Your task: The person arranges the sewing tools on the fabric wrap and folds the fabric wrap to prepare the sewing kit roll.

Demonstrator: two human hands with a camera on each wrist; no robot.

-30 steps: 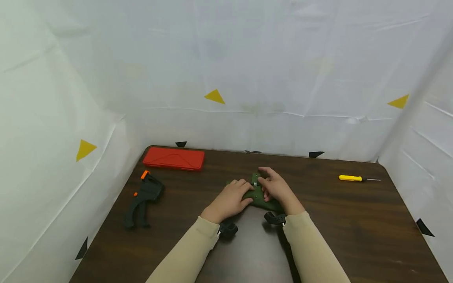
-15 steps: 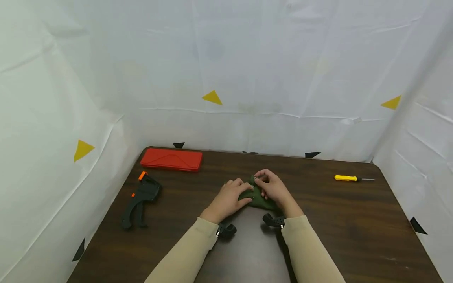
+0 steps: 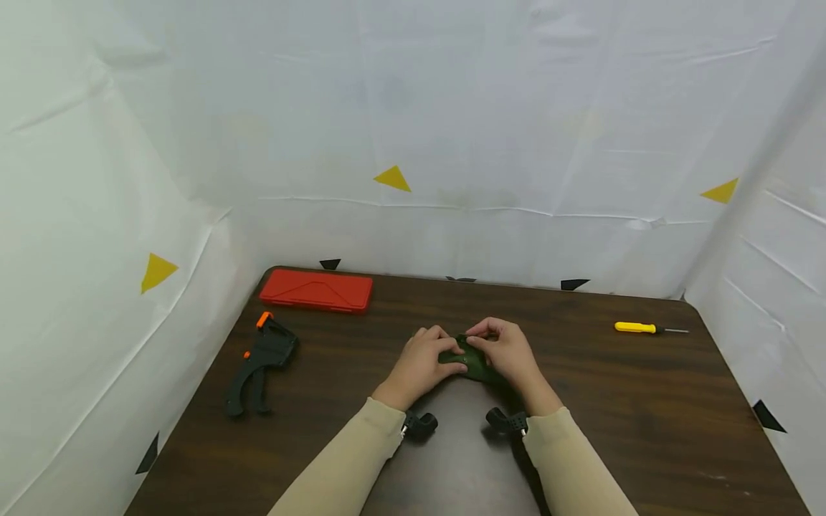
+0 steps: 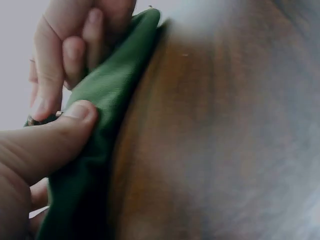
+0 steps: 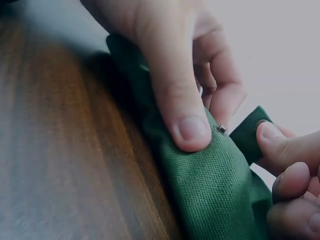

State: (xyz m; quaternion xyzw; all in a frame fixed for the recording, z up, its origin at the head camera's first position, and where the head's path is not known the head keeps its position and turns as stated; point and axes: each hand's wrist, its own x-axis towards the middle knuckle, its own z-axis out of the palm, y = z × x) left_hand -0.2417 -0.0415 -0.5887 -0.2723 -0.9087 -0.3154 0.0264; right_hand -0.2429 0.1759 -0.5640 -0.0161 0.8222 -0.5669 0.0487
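Observation:
A green fabric pouch (image 3: 476, 367) lies on the table between both hands. My left hand (image 3: 421, 364) grips its left side, and in the right wrist view the thumb presses the cloth beside a metal snap stud (image 5: 220, 129). My right hand (image 3: 512, 351) pinches the pouch's narrow strap (image 5: 245, 139) between thumb and fingers, close to the strap's end. In that view the strap end stands apart from the stud. Seen from the left wrist, the right fingertips meet near the left thumb (image 4: 79, 112), and the far side of the pouch is hidden.
On the brown wood table (image 3: 581, 401), a flat red plastic case (image 3: 316, 289) lies at the back left. Nearer on the left is a dark trigger clamp (image 3: 263, 362) with orange pads. A yellow-handled screwdriver (image 3: 637, 328) lies far right. White sheeting (image 3: 477, 107) walls the table.
My right hand has closed thumb and forefinger on the strap, which stood up before and now folds down toward the pouch. The left hand keeps its hold.

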